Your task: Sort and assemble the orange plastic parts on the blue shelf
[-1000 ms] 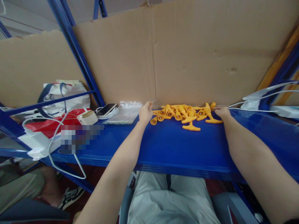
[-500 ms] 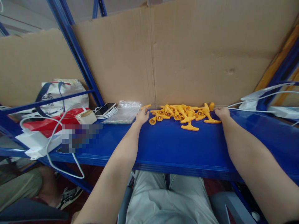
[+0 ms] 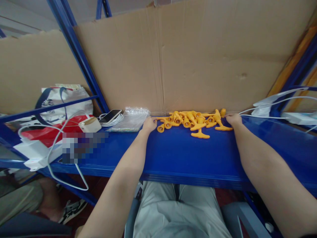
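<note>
Several yellow T-shaped plastic handles (image 3: 200, 133) lie in a loose heap on the blue tabletop, some with their hollow, bell-like ends facing me. A bit of metal shows inside some of these ends. My left hand (image 3: 149, 125) is at the heap's left end, its fingers closed on a yellow handle (image 3: 158, 118) that sticks out to the right of them. At the opposite end, my right hand (image 3: 234, 120) rests on the table beside an upright yellow piece (image 3: 223, 112). Its fingers are curled together, and whatever they hold is hidden.
Clear plastic bags (image 3: 131, 119) lie left of my left hand, beside a phone (image 3: 110, 116) on a coiled white cable. Farther left are a white charger (image 3: 89, 124), a red bag (image 3: 47, 132) and a tote bag (image 3: 74, 102). Cardboard (image 3: 198, 59) stands behind the table.
My left hand has moved left and down with a small yellow handle, whose metal tip showed earlier, and is now low at the heap's left edge. My right hand has stayed put.
</note>
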Tool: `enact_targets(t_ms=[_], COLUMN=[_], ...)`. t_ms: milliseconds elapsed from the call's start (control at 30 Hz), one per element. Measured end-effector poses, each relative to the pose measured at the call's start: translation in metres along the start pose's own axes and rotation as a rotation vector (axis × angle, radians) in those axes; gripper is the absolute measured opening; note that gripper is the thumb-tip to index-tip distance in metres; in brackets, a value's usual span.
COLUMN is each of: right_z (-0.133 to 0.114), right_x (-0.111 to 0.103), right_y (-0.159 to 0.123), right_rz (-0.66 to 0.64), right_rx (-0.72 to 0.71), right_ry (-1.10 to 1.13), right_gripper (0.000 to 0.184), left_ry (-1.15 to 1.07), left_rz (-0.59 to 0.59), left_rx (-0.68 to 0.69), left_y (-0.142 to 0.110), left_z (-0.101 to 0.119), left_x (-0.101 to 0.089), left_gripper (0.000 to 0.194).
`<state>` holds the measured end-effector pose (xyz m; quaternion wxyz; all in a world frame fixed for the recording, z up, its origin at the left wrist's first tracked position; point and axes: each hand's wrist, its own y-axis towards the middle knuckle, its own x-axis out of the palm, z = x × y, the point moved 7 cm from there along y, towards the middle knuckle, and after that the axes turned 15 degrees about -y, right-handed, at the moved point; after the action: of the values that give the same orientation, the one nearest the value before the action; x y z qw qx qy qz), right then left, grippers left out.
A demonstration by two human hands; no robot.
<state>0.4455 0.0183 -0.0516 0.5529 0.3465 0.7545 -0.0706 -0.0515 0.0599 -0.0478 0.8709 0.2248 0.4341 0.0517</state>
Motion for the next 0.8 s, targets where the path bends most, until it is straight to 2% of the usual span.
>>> enact_targets(t_ms=[100,233,400,600,800], right_z=[0.001,0.001,0.003,0.006,0.006], right_x=[0.002,0.005,0.008,0.012,0.013], right_y=[0.002,0.003,0.007,0.012,0.012], right_rz=[-0.008,-0.022,0.013,0.014,-0.017], right_rx=[0.004,0.016,-0.008,0.023,0.038], right_ry=[-0.009,-0.01,0.007,0.027,0.021], right_gripper=[0.033,0.034,0.032,0.024,0.027], left_ry=[0.029,0.078,0.16,0.197,0.209], left_rz=[-0.003,-0.076,-0.157,-0.181,-0.167], left_rx=[0.041,0.035,-0.026,-0.082,-0.114], left_y=[0.001,0.003,0.004,0.004,0.005], left_z=[0.004,-0.001,-0.009,-0.01,-0.014], left_x=[0.002,0.012,0.019,0.017,0.013], left_gripper=[0.036,0.031,0.04,0.045,0.044])
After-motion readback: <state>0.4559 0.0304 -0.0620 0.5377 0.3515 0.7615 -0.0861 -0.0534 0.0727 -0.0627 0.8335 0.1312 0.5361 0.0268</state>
